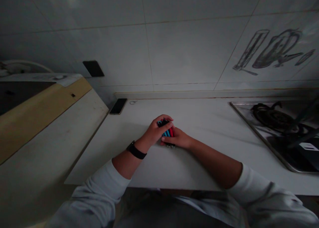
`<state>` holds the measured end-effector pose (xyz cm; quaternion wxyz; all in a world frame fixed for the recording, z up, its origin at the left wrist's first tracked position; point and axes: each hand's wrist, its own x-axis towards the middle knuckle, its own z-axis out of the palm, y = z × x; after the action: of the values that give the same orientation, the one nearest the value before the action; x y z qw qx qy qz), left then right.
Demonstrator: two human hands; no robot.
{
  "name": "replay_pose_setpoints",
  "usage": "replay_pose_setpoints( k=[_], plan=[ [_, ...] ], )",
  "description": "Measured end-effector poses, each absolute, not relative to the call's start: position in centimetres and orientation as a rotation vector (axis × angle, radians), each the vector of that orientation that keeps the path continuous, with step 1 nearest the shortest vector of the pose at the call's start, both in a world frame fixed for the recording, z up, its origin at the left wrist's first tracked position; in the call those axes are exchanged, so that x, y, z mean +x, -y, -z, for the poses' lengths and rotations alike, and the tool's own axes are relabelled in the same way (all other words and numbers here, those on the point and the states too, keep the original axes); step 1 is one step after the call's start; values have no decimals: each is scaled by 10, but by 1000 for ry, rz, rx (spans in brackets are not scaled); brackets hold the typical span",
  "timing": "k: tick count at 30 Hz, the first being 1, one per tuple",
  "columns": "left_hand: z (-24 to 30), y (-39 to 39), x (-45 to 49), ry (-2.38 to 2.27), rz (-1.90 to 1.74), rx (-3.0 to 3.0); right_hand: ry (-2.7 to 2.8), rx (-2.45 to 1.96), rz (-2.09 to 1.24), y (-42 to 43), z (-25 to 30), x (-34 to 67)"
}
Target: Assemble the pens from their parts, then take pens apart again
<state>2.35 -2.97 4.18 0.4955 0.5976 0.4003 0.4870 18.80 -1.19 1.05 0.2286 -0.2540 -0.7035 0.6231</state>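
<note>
Both of my hands meet at the middle of a white countertop (199, 121). Between them is a small bundle of coloured pens or markers (167, 131), with black, blue and red ones showing. My left hand (156, 131) curls over the top and left side of the bundle, fingers closed on it. My right hand (179, 138) presses against the bundle's right and lower side, fingers wrapped round it. A black band sits on my left wrist (136, 150). White sleeves are pushed up both forearms.
A dark phone (118, 106) lies at the counter's back left corner. A gas hob (279, 121) with a black burner fills the right side. A wooden-edged surface (45, 112) stands lower to the left. The tiled wall (174, 48) rises behind.
</note>
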Motion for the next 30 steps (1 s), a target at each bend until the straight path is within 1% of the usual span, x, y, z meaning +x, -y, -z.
replay_pose_setpoints(
  k=[3, 7, 11, 13, 16, 19, 24, 26, 28, 30],
  plan=[
    [-36, 26, 26, -928, -1194, 1275, 1860, -687, -1888, 15, -20, 191],
    [-25, 18, 28, -942, -1174, 1270, 1703, -779, -1989, 17, -26, 193],
    [-15, 12, 26, -1065, -1230, 1366, 1508, -926, -1962, 19, -21, 193],
    [-15, 11, 25, -1104, -1205, 1539, 1447, -1016, -1927, 21, -17, 192],
    [-19, 15, 25, -1128, -1098, 1834, 1532, -1122, -1858, 24, -11, 191],
    [-23, 19, 28, -1177, -1041, 1956, 1766, -1208, -1715, 26, -10, 191],
    [-23, 18, 32, -1264, -1017, 1920, 2198, -1413, -1145, 29, -23, 192],
    [-21, 16, 31, -1263, -1001, 1924, 2298, -1463, -985, 30, -29, 194],
    [-20, 14, 29, -1272, -974, 1930, 2370, -1465, -882, 29, -33, 199],
    [-18, 12, 27, -1282, -932, 1942, 2411, -1435, -898, 26, -37, 206]
  ],
)
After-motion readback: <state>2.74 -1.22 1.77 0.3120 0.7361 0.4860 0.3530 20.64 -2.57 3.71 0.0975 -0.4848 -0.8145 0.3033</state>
